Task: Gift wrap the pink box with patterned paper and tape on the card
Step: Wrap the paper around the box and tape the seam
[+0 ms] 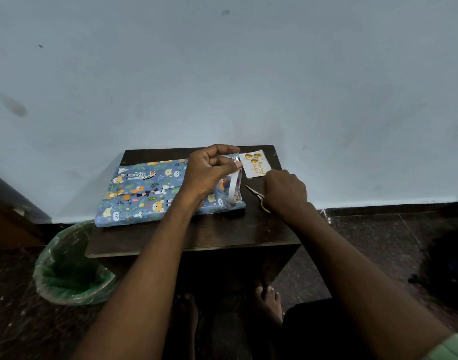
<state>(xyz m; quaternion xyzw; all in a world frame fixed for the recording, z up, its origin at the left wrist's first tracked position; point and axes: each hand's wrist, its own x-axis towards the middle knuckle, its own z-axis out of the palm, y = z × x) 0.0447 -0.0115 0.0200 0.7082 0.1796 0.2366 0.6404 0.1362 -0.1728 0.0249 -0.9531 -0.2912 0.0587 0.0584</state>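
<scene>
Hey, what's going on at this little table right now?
A person is gift wrapping. The box, already covered in blue animal-print paper, lies on the small dark table. The left hand pinches the pulled-out end of a tape roll that hangs above the box's right end. The right hand grips small scissors, tips pointing toward the tape. The card lies loose at the table's back right corner, not yet taped on. A green-lined bin stands on the floor to the left.

Blue animal-print paper [144,188]; white card [255,165], gold balloons; green bin liner [72,266].
</scene>
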